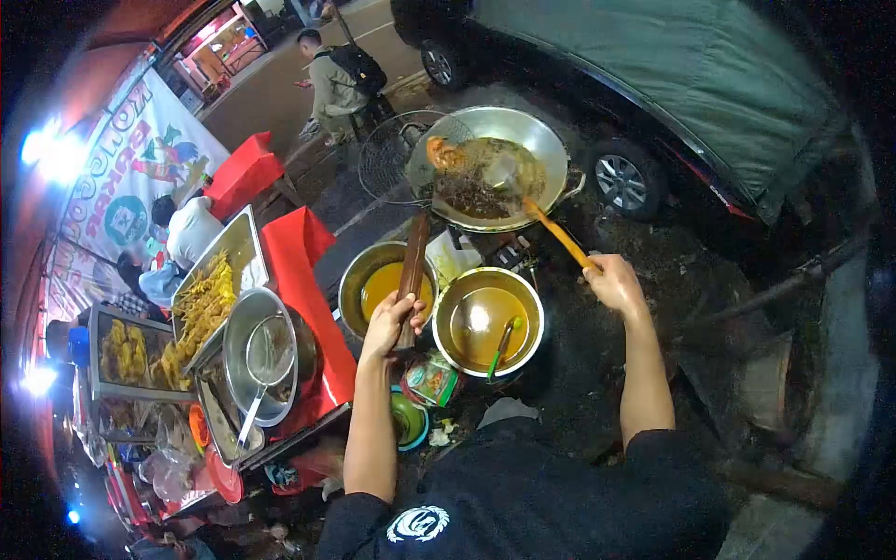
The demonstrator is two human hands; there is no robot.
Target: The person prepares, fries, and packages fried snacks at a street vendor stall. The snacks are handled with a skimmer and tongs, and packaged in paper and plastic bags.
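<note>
A wide metal wok holds dark bubbling oil, with a reddish-brown piece of food at its left side. My right hand is closed round a long wooden handle, whose far end reaches the wok's near right edge. My left hand grips a dark wooden handle that points up toward the round wire strainer left of the wok; the joint between them is unclear. Two pots of yellow-brown liquid, a left pot and a right pot, stand below the wok.
On the left, a red-covered table carries a metal bowl with a sieve and a tray of yellow food. A seated person is beyond the wok. A covered vehicle stands at the upper right.
</note>
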